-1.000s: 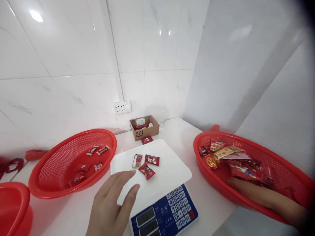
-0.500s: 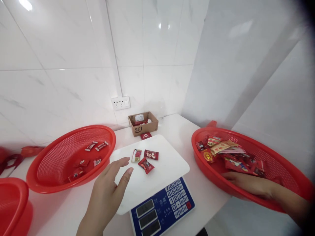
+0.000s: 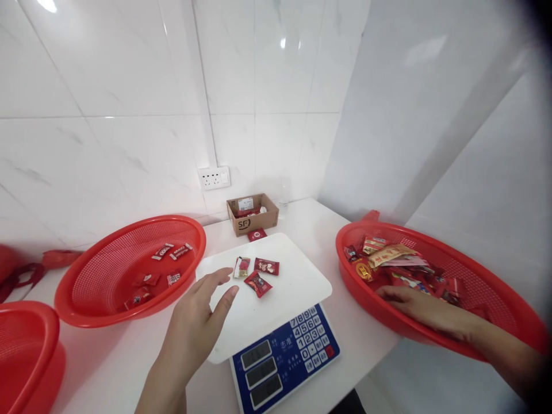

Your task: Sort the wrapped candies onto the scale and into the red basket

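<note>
Corner basket: red rim [image 3: 52, 330], cut off by the frame at your far left; contents not visible.
Left strainer: red perforated wall [image 3: 92, 276]; a few small wrapped pieces [image 3: 163, 251] lie loose and apart on its floor.
Left hand: your left hand [image 3: 194, 322] is at the pan's left side, thumb and fingers parted with nothing between them; contact with the pan cannot be told.
Pan pieces: three on the white pan [image 3: 297, 293]: a gold-and-clear packet [image 3: 242, 267] nearest your left fingertips, a red twist [image 3: 258, 284] and a dark red packet [image 3: 266, 266]. Judged light; wrappers probably slick, filling likely firm. Pinch across the body; the crimped ends would likely fold.
Carton: small cardboard box [image 3: 259, 223] behind the pan, red items inside.
Scale: blue keypad panel [image 3: 308, 339] on your side of the pan.
Right strainer: red wall [image 3: 491, 282], the fuller heap. A round gold-printed packet [image 3: 364, 269] lies toward its left end, a long gold sachet [image 3: 392, 253] across the top. Sachet judged thin and bendy; take it mid-length, as an end may slip or crease.
Right hand: your right hand [image 3: 418, 310] is down inside this strainer at the near wall, fingers curled under; whether they hold anything, cannot tell.
</note>
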`<state>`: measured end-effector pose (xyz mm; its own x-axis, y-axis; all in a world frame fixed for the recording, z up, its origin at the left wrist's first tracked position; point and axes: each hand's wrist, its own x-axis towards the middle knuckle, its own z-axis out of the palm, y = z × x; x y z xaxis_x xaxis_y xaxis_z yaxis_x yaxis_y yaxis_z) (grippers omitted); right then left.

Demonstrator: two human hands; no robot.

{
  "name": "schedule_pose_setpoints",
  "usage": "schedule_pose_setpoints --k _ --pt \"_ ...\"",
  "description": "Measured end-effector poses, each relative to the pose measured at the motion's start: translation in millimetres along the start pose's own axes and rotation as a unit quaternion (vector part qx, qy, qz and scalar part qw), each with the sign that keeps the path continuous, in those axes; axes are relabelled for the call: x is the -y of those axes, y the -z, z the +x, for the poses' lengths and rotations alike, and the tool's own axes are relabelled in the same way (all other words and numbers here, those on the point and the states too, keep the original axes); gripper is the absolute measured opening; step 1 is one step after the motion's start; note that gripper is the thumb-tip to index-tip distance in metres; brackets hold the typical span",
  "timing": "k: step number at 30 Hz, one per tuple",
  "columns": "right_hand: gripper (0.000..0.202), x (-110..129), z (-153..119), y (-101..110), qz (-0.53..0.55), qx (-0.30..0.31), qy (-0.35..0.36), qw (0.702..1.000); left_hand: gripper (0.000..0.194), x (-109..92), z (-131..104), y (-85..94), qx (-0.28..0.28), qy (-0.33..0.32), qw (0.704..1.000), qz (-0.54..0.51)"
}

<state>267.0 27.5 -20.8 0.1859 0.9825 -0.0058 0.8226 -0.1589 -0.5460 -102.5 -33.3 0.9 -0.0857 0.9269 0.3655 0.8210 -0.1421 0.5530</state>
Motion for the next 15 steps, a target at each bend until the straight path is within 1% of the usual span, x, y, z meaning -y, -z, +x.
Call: schedule_pose_setpoints --k 3,6,8,9,10,11,13,15 --pt "0.034 12 1 7 0.019 -0.051 0.019 0.998 0.037 2 1 -0.3 0.015 0.008 1.000 0.004" --pt "0.032 19 7 17 0.052 -0.097 0.028 0.993 0.038 2 1 0.4 0.018 0.016 1.000 0.004" --pt "0.033 25 8 18 0.085 -0.110 0.036 0.990 0.038 2 1 0.0 0.024 0.018 1.000 -0.004" --pt "0.034 31 6 16 0.107 -0.104 0.052 0.987 0.038 1 1 -0.7 0.029 0.015 0.999 -0.012" --pt "0.034 40 2 11 0.133 -0.086 0.074 0.985 0.037 0 0 -1.9 0.036 0.010 0.999 -0.021" --pt "0.033 50 -4 4 0.163 -0.055 0.114 0.978 0.036 -2 0 -3.4 0.046 0.003 0.998 -0.033" --pt "0.029 75 -21 -15 0.220 0.053 0.192 0.955 0.035 -9 -2 -7.1 0.073 -0.014 0.995 -0.060" --pt "0.024 102 -39 -38 0.276 0.159 0.248 0.915 0.034 -17 -5 -10.7 0.112 -0.030 0.989 -0.092"
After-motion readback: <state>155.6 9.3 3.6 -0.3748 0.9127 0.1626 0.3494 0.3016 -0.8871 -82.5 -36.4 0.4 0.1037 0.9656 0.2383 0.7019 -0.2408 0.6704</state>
